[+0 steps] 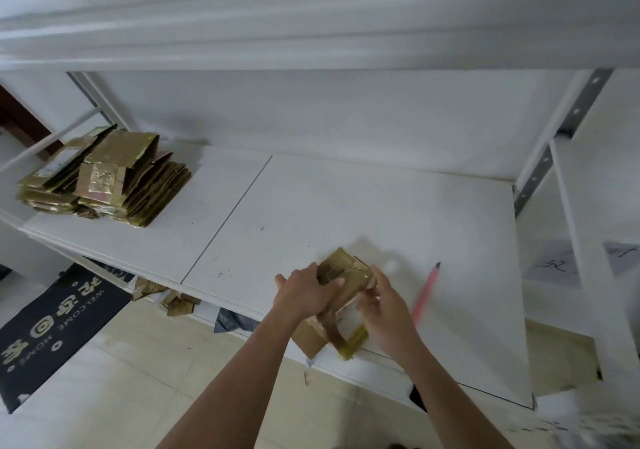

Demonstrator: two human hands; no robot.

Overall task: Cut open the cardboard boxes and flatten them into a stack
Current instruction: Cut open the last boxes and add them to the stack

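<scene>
Shelf board: white flat shelf board (pixel 346 206) spans the view; floor below and in front of it.
Stack: pile of flattened brown cardboard boxes (pixel 104 178) on the shelf's far left end.
Box: small taped brown cardboard box (pixel 346 275) at the shelf's near edge, between left hand (pixel 304 293) and right hand (pixel 384 310).
Cutter: pink slim utility knife (pixel 426 293) lies on the shelf, just right of the right hand.
Mat: black printed doormat (pixel 52 331) on the floor, lower left.
Scraps: brown cardboard scraps (pixel 176 303) under the shelf's front edge, right of the mat.

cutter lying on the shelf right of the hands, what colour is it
Pink, with a dark tip: the slim pink cutter, clearest in the head view.
</scene>
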